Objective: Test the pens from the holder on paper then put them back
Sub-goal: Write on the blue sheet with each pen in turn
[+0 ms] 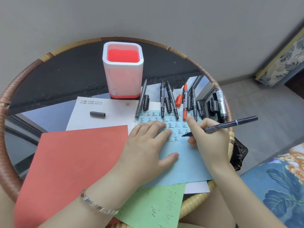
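Black pen pinched in right-hand fingers

Showed a round table with dark glass top and woven rattan rim, set against a plain grey wall. Reflected a window frame in the glass. Included grey floor and floral cushion at right.

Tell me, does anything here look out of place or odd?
One dark pen cap lies alone on the white sheet, apart from the row of uncapped pens. The white pen holder also has stray ink strokes on its side.
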A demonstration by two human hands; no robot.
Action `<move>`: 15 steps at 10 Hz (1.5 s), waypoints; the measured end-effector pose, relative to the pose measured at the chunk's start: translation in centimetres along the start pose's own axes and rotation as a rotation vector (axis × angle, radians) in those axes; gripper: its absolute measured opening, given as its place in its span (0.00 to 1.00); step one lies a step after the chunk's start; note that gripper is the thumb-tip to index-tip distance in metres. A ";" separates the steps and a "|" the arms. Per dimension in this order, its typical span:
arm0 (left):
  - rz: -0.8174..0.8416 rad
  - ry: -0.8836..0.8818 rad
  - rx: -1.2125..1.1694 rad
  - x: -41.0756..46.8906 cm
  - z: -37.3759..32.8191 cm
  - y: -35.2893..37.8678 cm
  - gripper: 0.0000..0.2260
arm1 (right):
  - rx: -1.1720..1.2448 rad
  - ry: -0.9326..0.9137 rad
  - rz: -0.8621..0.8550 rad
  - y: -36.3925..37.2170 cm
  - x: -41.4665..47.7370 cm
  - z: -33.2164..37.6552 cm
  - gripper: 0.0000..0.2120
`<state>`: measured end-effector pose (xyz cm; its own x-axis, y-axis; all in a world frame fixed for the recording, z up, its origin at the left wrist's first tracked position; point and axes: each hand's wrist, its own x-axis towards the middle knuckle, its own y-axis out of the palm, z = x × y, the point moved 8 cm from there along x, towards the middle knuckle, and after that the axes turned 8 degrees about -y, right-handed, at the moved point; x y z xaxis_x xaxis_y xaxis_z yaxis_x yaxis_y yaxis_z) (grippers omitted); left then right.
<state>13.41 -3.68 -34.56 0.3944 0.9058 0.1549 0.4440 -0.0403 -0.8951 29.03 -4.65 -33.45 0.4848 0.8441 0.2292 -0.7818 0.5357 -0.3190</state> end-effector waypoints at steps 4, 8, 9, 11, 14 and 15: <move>0.000 0.003 0.003 0.0 -0.1 0.0 0.25 | -0.105 -0.066 -0.030 0.1 -0.1 0.0 0.16; 0.000 0.005 -0.010 0.1 0.0 0.0 0.25 | -0.144 -0.108 0.007 0.5 0.0 0.2 0.15; 0.008 0.002 -0.009 0.1 0.0 0.1 0.25 | -0.155 -0.120 0.024 0.7 0.1 0.0 0.15; 0.005 0.002 -0.002 0.1 0.0 0.0 0.25 | -0.187 -0.110 -0.044 0.0 0.2 -0.6 0.14; 0.016 0.001 -0.005 0.1 0.0 0.1 0.25 | -0.177 -0.113 0.002 0.4 0.1 0.0 0.14; 0.013 0.000 0.000 0.1 0.0 0.1 0.25 | -0.176 -0.097 -0.002 0.4 0.2 -0.2 0.12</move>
<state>13.47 -3.59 -34.65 0.3997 0.9054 0.1430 0.4391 -0.0522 -0.8969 28.87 -4.29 -33.75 0.4398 0.8411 0.3149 -0.6958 0.5408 -0.4727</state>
